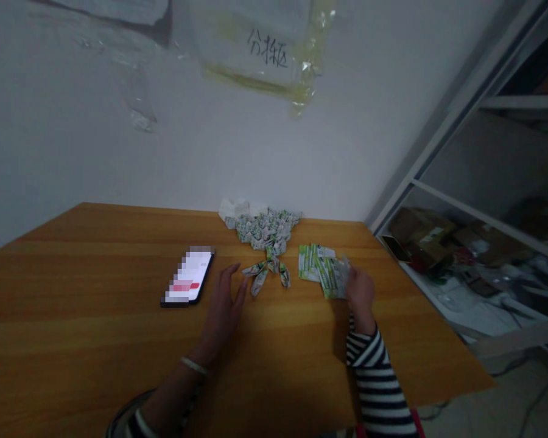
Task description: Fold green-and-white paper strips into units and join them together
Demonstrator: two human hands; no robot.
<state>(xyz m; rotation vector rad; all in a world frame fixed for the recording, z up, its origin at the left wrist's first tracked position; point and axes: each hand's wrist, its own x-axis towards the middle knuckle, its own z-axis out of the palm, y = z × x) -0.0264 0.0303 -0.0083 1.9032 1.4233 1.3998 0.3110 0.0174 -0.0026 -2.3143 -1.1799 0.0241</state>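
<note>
My left hand (225, 307) hovers over the table, thumb and fingers apart, with nothing in it. Close to its fingertips lie several small twisted pieces (259, 282) in green-and-white printed wrappers, like wrapped candies. Behind them is a heap of similar wrapped pieces (267, 228) near the wall. My right hand (360, 291) is closed, pinching the edge of a green-and-white flat packet (331, 277) with a clear, shiny end. Another flat packet (307, 261) lies on the table to its left. The fingers of my right hand partly hide the held edge.
A phone (189, 277) with a lit screen lies left of my left hand on the wooden table (95, 353). White crumpled paper (235, 208) sits by the wall behind the heap. At the right, a shelf (466, 213) holds cardboard boxes (420, 234) and clutter beside the table edge.
</note>
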